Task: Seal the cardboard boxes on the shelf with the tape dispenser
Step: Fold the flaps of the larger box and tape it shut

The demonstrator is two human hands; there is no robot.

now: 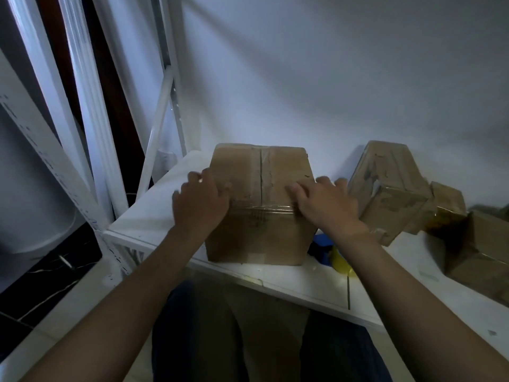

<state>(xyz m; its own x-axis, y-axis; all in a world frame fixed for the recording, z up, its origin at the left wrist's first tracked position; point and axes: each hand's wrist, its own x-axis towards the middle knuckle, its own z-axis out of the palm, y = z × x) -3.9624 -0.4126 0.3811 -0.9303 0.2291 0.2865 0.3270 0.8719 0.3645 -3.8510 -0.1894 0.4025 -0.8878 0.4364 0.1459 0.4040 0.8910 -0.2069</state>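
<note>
A brown cardboard box (261,172) stands on the white shelf (303,282), flaps closed, with a strip of clear tape (264,208) across its near top edge. My left hand (201,199) rests on the box's left top edge, fingers bent over the corner. On the right part of the tape lies my right hand (323,201), its fingers pressing flat on the top. The blue tape dispenser (323,245) with a yellowish roll lies on the shelf just right of the box, partly hidden under my right forearm.
More cardboard boxes sit to the right: a tilted one (391,188), a small one (447,205) behind it, and an open one (484,252) at the frame edge. White shelf uprights (170,86) rise at the left. The wall is close behind.
</note>
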